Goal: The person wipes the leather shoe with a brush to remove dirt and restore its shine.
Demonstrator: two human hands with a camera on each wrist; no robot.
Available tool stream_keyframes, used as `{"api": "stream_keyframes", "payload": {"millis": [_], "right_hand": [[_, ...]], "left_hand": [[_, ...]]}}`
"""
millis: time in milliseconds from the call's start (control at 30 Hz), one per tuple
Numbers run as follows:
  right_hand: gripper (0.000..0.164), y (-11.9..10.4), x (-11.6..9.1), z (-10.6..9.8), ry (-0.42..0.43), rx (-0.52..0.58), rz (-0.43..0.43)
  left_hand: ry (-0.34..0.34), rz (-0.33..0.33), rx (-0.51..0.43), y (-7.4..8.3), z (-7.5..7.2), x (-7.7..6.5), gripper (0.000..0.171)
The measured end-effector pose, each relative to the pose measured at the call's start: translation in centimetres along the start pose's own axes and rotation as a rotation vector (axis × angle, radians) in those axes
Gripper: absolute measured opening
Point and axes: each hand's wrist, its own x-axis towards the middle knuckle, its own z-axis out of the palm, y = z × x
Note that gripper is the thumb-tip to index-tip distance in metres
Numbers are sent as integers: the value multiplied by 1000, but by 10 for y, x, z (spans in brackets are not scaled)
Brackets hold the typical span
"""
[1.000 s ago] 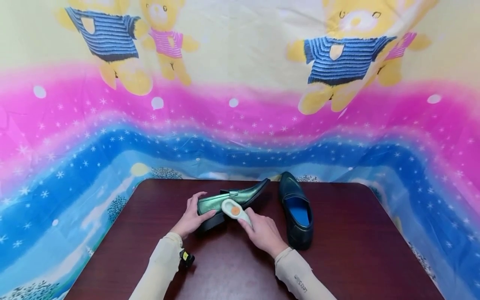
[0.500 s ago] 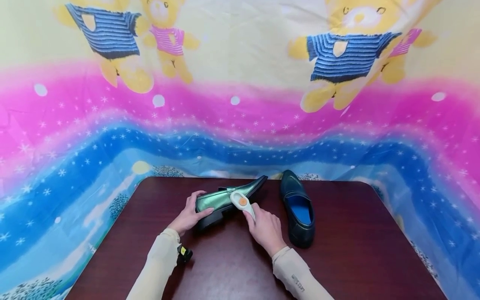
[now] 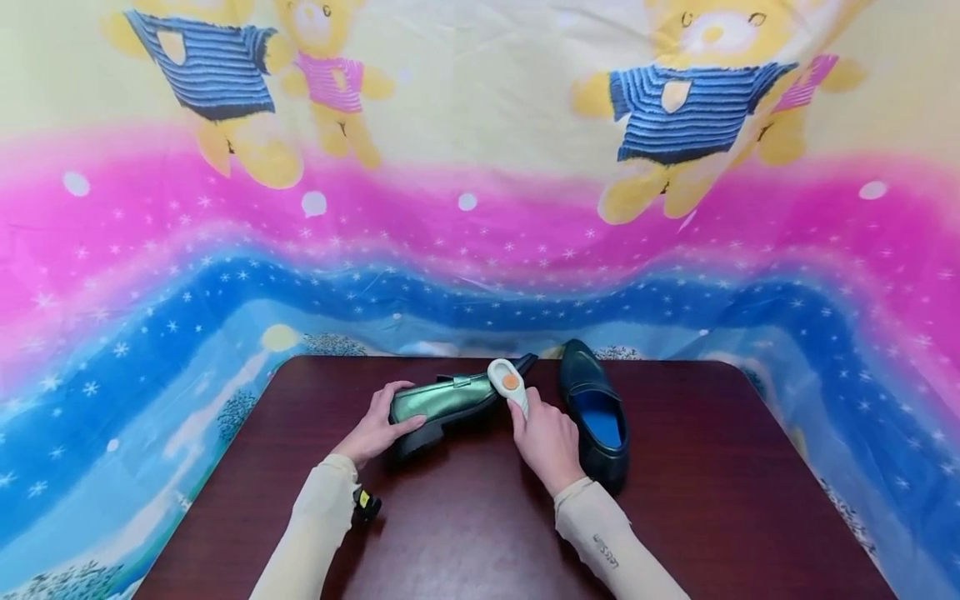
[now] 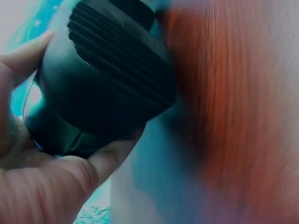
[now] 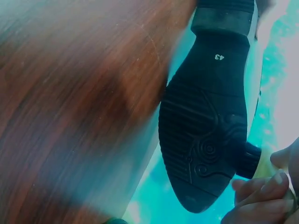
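Note:
My left hand (image 3: 378, 425) grips a dark green loafer (image 3: 431, 402) by its heel, thumb on the near side and fingers at the back. The shoe is tipped on its side above the table, its toe pointing to the far right. In the left wrist view the ridged black heel (image 4: 117, 60) fills much of the picture. My right hand (image 3: 547, 437) holds a white-handled shoe brush (image 3: 508, 380) with an orange spot against the loafer's front part. The right wrist view shows the patterned sole (image 5: 205, 121), with the dark brush bristles (image 5: 250, 161) touching the upper's edge.
A matching loafer (image 3: 583, 367) with a blue insole stands upright to the right of my right hand. Both shoes are on or over a dark red-brown table (image 3: 720, 467). A cloth (image 3: 480, 208) printed with bears hangs behind the table. A small black device (image 3: 367, 505) sits at my left wrist.
My right hand has moved the brush rightward and up along the loafer, from its middle toward the toe. My left hand keeps its grip on the heel; the shoe has shifted only slightly.

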Motion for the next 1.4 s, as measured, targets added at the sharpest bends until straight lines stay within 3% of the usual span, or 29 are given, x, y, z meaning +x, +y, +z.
{"api": "stream_keyframes", "payload": {"millis": [167,333,500,633,733,900,1200,1400], "right_hand": [[32,1,-2,-2,-27,12,7],[27,-5,-5,-3,-65,79,-23],[26,-17,-8,3,-142,140,-137],[27,-20,-10,10,-136,105,-172],[27,-14,-8,9,-70,62,-156],[30,2,-1,2,0,6,-48],[35,4,4,-12,-71,31,43],[30,-2,2,-15,-168,153,-36]], "left_hand": [[139,99,165,9,14,6,58],[181,113,207,7,19,8,56],[150,146,192,4,10,7,49],[114,168,189,3,2,4,47],[93,185,198,2,0,2,47],[77,179,211,4,-1,-1,48],[68,180,207,5,1,-1,51],[69,181,225,5,0,-4,55]]}}
